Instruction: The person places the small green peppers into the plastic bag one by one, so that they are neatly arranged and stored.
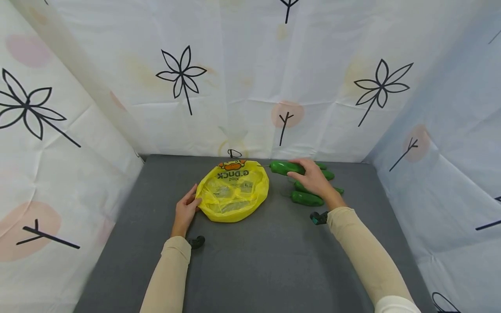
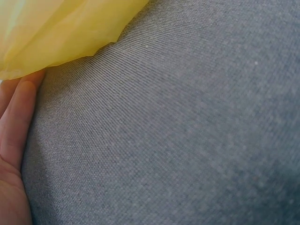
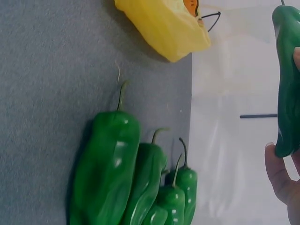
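A yellow plastic bag (image 1: 235,215) with its mouth spread wide stands on the dark grey table; dark print and an orange duck picture mark its far wall. My left hand (image 1: 185,211) pinches the bag's left rim, thumb on the near side; the left wrist view shows some of its fingers (image 2: 18,117) under the yellow plastic (image 2: 70,42). My right hand (image 1: 316,179) grips a long green pepper (image 1: 281,167) with fingers and thumb. That pepper is raised, its thin stem pointing left to the bag's right rim. Below the right hand lie several more green peppers (image 1: 307,199).
The loose peppers (image 3: 105,164) lie side by side on the table, stems toward the bag. A white patterned cloth (image 1: 242,78) hangs behind the table's far edge and along both sides. The grey table top (image 1: 250,261) stretches between my forearms.
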Motion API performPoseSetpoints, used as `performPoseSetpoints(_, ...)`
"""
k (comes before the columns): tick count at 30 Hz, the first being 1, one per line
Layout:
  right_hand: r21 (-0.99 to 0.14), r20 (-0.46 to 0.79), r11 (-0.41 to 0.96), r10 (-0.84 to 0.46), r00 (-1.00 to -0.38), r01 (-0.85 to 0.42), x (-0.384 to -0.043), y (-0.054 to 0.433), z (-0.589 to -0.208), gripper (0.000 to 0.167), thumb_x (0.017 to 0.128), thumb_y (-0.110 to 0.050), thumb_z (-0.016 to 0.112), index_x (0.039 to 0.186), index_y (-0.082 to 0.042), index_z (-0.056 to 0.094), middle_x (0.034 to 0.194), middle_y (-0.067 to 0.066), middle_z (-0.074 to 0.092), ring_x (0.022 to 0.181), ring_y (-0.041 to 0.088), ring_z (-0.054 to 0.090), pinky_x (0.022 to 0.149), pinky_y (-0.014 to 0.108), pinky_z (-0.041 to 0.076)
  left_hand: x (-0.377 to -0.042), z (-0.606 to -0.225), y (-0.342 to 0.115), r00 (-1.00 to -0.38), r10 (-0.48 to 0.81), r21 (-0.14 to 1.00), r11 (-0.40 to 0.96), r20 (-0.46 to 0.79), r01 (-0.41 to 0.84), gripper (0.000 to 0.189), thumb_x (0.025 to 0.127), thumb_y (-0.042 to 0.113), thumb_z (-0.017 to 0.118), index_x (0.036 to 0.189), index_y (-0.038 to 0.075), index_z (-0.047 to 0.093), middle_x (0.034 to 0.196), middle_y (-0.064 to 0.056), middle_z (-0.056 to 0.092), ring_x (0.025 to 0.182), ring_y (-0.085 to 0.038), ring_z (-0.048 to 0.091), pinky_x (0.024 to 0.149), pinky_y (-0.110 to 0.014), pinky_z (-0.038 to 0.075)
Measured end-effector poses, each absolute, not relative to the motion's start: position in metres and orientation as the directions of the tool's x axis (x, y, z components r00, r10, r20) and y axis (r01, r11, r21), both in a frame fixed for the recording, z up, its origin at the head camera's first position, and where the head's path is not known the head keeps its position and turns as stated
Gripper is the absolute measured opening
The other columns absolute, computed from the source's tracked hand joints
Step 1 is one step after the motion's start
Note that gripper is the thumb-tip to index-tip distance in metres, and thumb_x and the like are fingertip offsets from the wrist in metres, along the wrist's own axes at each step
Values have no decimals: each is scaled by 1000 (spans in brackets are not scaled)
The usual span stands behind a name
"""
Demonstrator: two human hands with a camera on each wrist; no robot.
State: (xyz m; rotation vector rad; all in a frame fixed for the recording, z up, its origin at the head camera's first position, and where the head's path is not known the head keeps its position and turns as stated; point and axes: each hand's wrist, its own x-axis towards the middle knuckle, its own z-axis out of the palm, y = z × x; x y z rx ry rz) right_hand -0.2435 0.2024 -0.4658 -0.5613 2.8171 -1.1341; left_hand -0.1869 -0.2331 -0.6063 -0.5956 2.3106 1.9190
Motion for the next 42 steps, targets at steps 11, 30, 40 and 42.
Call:
performPoseSetpoints(11, -702, 100, 635, -360, -927, -322, -255, 182, -469, 50, 99, -24, 68, 145, -11, 56, 148, 12, 56, 138, 32, 51, 113, 54, 43, -187, -604, -232, -922, -249, 932, 136, -296, -335, 58, 101, 25, 64, 151, 45, 45, 146, -7, 60, 127, -24, 59, 77, -12, 53)
performPoseSetpoints(30, -657, 97, 648, -434, -896, -385, -276, 151, -469, 47, 98, -26, 69, 143, -14, 59, 143, 9, 59, 133, 29, 54, 111, 50, 46, -188, -608, -232, -919, -271, 928, 162, -286, -337, 56, 100, 25, 64, 149, 46, 47, 142, -7, 63, 121, -22, 60, 77, -14, 52)
performPoseSetpoints(40, -643, 79, 640, -490, -868, -420, -285, 128, -468, 47, 97, -23, 70, 141, -10, 60, 142, 9, 61, 133, 30, 55, 112, 50, 45, -186, -607, -231, -918, -263, 927, 148, -298, -344, 55, 101, 25, 63, 149, 47, 47, 147, -4, 60, 127, -21, 59, 78, -14, 52)
performPoseSetpoints(42, -647, 71, 637, -495, -866, -418, -287, 123, -468, 46, 97, -23, 70, 141, -10, 61, 142, 9, 61, 133, 29, 55, 112, 49, 46, -187, -606, -231, -918, -263, 927, 150, -298, -344, 55, 101, 26, 63, 149, 47, 47, 147, -3, 60, 127, -21, 59, 78, -14, 51)
